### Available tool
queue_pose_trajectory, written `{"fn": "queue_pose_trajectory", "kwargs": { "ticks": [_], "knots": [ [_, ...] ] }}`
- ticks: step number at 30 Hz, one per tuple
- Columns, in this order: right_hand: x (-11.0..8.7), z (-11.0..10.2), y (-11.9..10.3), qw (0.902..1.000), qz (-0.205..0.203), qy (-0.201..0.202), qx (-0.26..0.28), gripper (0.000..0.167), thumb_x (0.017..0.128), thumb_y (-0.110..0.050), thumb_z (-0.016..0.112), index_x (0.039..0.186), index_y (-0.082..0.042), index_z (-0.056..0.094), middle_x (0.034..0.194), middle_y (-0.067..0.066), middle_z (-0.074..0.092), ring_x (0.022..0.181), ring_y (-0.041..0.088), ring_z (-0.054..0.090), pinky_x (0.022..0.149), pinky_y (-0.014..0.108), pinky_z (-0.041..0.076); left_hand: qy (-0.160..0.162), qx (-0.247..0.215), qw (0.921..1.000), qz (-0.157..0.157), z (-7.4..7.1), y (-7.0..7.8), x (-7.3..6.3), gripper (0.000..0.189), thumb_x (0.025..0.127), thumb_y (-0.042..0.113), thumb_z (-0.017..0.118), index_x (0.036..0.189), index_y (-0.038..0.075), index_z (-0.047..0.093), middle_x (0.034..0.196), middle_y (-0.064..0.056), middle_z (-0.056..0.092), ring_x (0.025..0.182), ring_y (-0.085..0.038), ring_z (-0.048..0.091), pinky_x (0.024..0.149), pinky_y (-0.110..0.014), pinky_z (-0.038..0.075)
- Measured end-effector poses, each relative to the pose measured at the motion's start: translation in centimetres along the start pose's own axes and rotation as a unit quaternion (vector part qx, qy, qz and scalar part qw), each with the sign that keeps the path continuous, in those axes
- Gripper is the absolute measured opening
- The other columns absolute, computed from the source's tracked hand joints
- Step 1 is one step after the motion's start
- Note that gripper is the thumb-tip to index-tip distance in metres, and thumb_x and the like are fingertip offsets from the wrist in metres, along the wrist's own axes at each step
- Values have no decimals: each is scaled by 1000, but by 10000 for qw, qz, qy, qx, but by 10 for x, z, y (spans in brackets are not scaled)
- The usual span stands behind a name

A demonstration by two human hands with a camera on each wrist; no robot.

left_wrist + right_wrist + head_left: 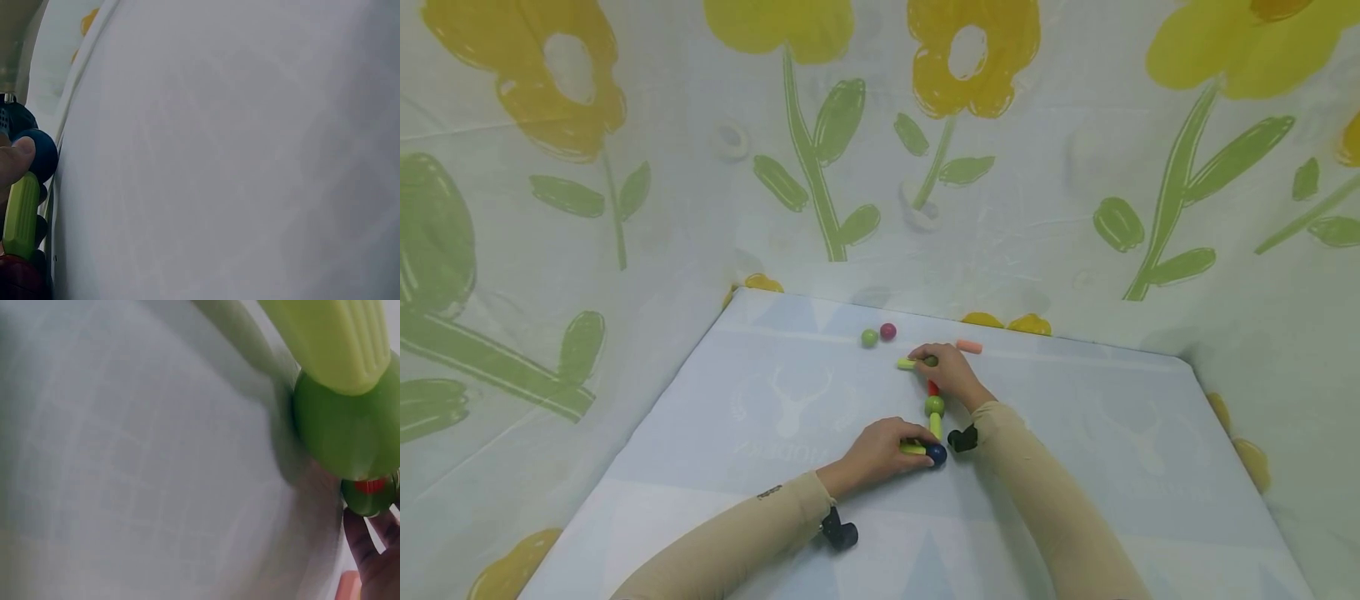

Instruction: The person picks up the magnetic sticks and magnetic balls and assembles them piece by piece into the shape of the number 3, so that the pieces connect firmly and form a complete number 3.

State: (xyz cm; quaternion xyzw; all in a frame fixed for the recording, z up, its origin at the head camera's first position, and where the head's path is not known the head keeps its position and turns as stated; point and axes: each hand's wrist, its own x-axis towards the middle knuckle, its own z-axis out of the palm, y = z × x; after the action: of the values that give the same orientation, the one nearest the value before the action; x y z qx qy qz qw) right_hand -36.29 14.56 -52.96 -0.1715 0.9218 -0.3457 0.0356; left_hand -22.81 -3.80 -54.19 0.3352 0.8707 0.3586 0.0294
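Balls and ridged rods lie joined in a chain on the table. My left hand (880, 448) grips its near end, the thumb on the blue ball (44, 156). A yellow-green rod (21, 215) runs from that ball along the hand to a dark red ball (19, 278). From the blue ball another yellow-green rod (936, 427) leads to a green ball (934, 406), then a red rod (932, 387). At the far end my right hand (953, 372) pinches a second green ball (362, 499), partly hidden by the fingers. A yellow-green rod (906, 364) sticks out left of it.
Beyond the right hand lie a loose green ball (869, 338), a crimson ball (888, 332) and an orange-pink rod (969, 346). The table (700, 433) wears a pale printed cloth. Flower-patterned curtains (1037, 217) close in its back and sides.
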Motion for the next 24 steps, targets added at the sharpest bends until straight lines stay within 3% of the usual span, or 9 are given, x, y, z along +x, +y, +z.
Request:
{"fn": "queue_pose_trajectory", "kwargs": {
  "ticks": [8,15,24],
  "knots": [
    [-9,-6,8,9980,473,130,403,29,97,-25,68,125,-20,70,129,4,64,113,26,57,103,47,46,8,33,10000,-71,0,1,-1,28,89,31,81,116,24,77,103,16,73,89,-1,60,82,-21,48],
    [-18,-16,15,9948,616,151,800,34,98,-28,67,129,-15,67,120,6,66,110,27,60,94,44,51,-29,-22,9998,-204,-2,3,-1,27,89,32,81,115,24,77,99,16,72,86,-1,58,79,-20,47],
    [-24,-21,16,9959,740,-10,521,34,97,-29,69,128,-16,67,115,7,67,104,25,60,85,38,52,-17,-8,9998,-204,-1,3,0,28,88,33,81,115,25,77,99,17,72,86,0,58,78,-20,47]
  ]
}}
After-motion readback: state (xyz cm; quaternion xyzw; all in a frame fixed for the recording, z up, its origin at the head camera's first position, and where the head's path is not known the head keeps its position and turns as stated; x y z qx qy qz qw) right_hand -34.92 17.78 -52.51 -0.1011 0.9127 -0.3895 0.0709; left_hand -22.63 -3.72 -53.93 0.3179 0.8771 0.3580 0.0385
